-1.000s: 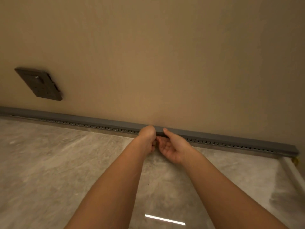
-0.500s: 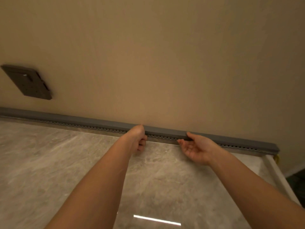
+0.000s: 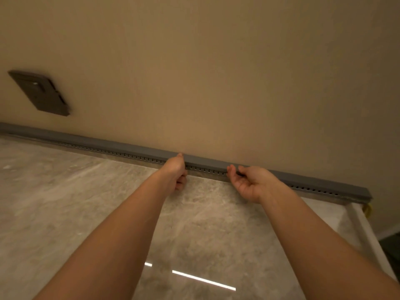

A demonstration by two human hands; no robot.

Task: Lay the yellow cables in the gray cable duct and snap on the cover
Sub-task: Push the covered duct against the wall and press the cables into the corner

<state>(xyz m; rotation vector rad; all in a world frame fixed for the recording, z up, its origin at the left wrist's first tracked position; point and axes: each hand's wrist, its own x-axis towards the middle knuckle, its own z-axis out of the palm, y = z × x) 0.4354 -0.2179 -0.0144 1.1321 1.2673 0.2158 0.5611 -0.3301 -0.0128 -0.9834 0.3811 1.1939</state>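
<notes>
A long gray cable duct runs along the foot of the beige wall, with its smooth cover on top and a row of slots along its front. My left hand grips the duct near the middle, thumb on the cover and fingers curled below. A little to the right, my right hand pinches the duct, thumb on top and fingers under its front edge. A short bit of yellow cable shows past the duct's right end. The cables inside the duct are hidden.
The duct lies at the back of a glossy marbled stone surface, whose right edge drops off to a dark floor. A dark socket plate is fixed to the wall at the upper left.
My hands were together on the duct a second ago. My right hand has slid to the right along the cover, while the left hand has stayed in place.
</notes>
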